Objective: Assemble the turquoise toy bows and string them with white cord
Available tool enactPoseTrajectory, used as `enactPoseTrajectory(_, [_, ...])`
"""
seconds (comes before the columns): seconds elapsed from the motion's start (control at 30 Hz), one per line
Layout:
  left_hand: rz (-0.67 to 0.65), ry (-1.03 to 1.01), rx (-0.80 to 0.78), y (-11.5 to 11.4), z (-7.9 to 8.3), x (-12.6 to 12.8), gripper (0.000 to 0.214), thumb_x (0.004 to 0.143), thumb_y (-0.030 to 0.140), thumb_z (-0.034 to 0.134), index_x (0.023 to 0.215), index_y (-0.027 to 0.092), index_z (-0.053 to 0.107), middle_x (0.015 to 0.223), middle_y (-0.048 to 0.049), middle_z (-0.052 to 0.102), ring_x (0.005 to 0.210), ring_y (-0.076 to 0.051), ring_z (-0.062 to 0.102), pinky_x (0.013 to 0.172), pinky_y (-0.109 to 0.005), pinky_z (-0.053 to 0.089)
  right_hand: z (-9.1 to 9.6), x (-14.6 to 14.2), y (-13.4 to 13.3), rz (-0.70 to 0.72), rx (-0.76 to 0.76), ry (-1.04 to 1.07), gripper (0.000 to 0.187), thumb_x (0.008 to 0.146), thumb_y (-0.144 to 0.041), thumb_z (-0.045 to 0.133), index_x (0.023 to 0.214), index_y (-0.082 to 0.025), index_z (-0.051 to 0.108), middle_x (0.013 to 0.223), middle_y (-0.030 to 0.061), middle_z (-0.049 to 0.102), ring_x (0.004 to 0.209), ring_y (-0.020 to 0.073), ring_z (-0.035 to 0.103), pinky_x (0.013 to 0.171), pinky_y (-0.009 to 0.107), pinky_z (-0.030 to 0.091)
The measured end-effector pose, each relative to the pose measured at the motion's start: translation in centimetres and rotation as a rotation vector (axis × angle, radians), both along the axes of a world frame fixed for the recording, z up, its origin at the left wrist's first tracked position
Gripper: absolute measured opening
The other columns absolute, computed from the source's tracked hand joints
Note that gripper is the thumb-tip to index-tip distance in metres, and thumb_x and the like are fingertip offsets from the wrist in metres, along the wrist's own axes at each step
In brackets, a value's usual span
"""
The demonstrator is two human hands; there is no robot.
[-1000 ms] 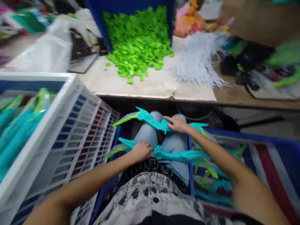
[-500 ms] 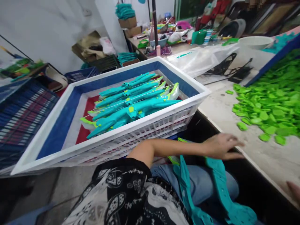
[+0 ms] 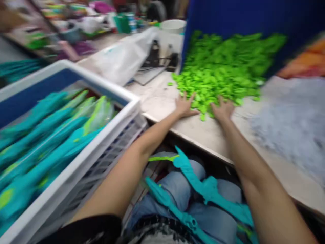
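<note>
A heap of bright green plastic pieces (image 3: 215,73) spreads over the pale tabletop. At the near left edge of the heap, my left hand (image 3: 185,105) lies with its fingers spread, touching the pieces. My right hand (image 3: 223,109) reaches the heap's near edge a little to the right, fingers apart and slightly blurred. On my lap rest teal plastic parts shaped like toy bow limbs (image 3: 208,188), one with a green-edged clear tip attached. Neither hand is on them.
To the left stands a white crate (image 3: 134,105) with several teal toy bows (image 3: 48,135) inside. A blue panel (image 3: 228,17) rises behind the heap. Many small whitish pieces (image 3: 289,122) lie on the right of the table (image 3: 203,135). Plastic sheeting (image 3: 124,57) lies at the back left.
The view has swung right and down toward the table. My left hand has moved from the table edge to the green pieces. My right hand has come fully into view beside it.
</note>
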State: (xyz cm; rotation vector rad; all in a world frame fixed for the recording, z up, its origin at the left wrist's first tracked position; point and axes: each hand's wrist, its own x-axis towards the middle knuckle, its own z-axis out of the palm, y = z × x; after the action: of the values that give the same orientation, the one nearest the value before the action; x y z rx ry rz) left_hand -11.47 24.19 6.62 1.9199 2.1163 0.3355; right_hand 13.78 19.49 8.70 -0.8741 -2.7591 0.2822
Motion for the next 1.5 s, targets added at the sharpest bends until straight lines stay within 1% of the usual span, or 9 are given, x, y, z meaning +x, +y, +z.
enactPoseTrajectory(0.1, [-0.102,-0.013,0.067,1.6,-0.6,0.6,0.087,0.073,0.061,0.062,0.146,0.025,0.031,0.155,-0.0194,0.014,0.140,-0.048,0.009,0.108,-0.062,0.015,-1.1,2.1,3.1,-0.199,0.024,-0.025,0.041,0.086,-0.031,0.051,0.126,-0.024,0.054,0.121,0.0110,0.056,0.118,0.0275,0.046,0.100,0.048,0.036])
enactPoseTrajectory(0.3, [-0.354,0.013,0.154,-2.1,-1.8,1.8,0.062,0.080,0.047,0.060,0.134,0.018,0.048,0.151,-0.0180,0.025,0.141,-0.037,0.017,0.110,-0.058,0.018,-4.3,-1.5,7.1,-0.356,0.013,0.133,0.043,0.085,-0.024,0.046,0.126,-0.016,0.055,0.120,0.0149,0.054,0.115,0.0279,0.045,0.102,0.047,0.030])
enactPoseTrajectory(0.57, [-0.249,-0.229,0.355,-3.2,-0.7,1.0,0.056,0.074,0.032,0.064,0.127,0.019,0.052,0.142,-0.0130,0.039,0.135,-0.029,0.033,0.109,-0.046,0.032,-3.4,1.4,2.2,-0.438,0.107,0.212,0.028,0.089,-0.027,0.047,0.107,-0.019,0.066,0.110,0.0106,0.057,0.105,0.0249,0.047,0.091,0.039,0.037])
enactPoseTrajectory(0.7, [-0.213,-0.333,0.492,-9.0,0.5,3.6,0.027,0.085,0.030,0.049,0.106,0.018,0.059,0.112,-0.0091,0.061,0.110,-0.021,0.055,0.097,-0.036,0.045,-3.0,-0.3,0.3,-0.411,0.086,0.053,0.030,0.086,-0.035,0.055,0.106,-0.015,0.066,0.109,0.0136,0.059,0.104,0.0289,0.045,0.089,0.043,0.036])
enactPoseTrajectory(0.9, [-0.800,-0.301,0.012,-21.2,-3.3,10.2,0.044,0.087,0.037,0.053,0.122,0.012,0.053,0.116,-0.0135,0.062,0.108,-0.022,0.056,0.094,-0.033,0.044,-3.2,0.0,-0.3,-0.384,-0.013,0.113,0.028,0.086,-0.014,0.045,0.105,-0.011,0.065,0.105,0.0130,0.062,0.101,0.0232,0.051,0.094,0.037,0.038])
enactPoseTrajectory(1.03, [-0.904,-0.019,-0.138,-23.5,-6.3,12.4,0.080,0.080,0.049,0.060,0.142,0.007,0.031,0.113,-0.0191,0.061,0.107,-0.031,0.055,0.093,-0.043,0.040,-1.9,3.1,-0.7,-0.562,-0.262,0.439,0.022,0.083,-0.012,0.049,0.095,-0.012,0.067,0.086,0.0057,0.065,0.081,0.0155,0.058,0.083,0.031,0.046])
enactPoseTrajectory(1.2, [-0.863,0.070,-0.167,-23.0,-6.5,13.0,0.087,0.080,0.051,0.059,0.146,0.009,0.021,0.110,-0.0196,0.062,0.102,-0.033,0.056,0.085,-0.041,0.039,-0.4,7.5,0.4,-0.681,-0.865,0.515,0.013,0.071,-0.017,0.069,0.079,-0.007,0.067,0.055,0.0008,0.056,0.051,0.0098,0.050,0.059,0.028,0.047])
enactPoseTrajectory(1.37, [-0.747,0.079,-0.261,-22.6,-5.2,13.5,0.096,0.075,0.050,0.065,0.146,0.005,0.018,0.112,-0.0237,0.062,0.107,-0.037,0.057,0.085,-0.041,0.041,-0.8,8.8,0.0,-0.826,-0.327,0.324,0.016,0.078,-0.019,0.061,0.088,-0.008,0.068,0.069,0.0050,0.061,0.072,0.0171,0.057,0.078,0.038,0.047])
enactPoseTrajectory(1.5, [-0.750,-0.011,-0.423,-21.3,-4.3,13.4,0.093,0.078,0.048,0.061,0.146,0.003,0.018,0.117,-0.0243,0.062,0.108,-0.035,0.059,0.084,-0.038,0.044,-2.1,8.6,-3.0,-0.636,-0.070,0.110,0.031,0.084,-0.032,0.055,0.104,-0.010,0.065,0.103,0.0124,0.062,0.098,0.0250,0.053,0.093,0.043,0.040])
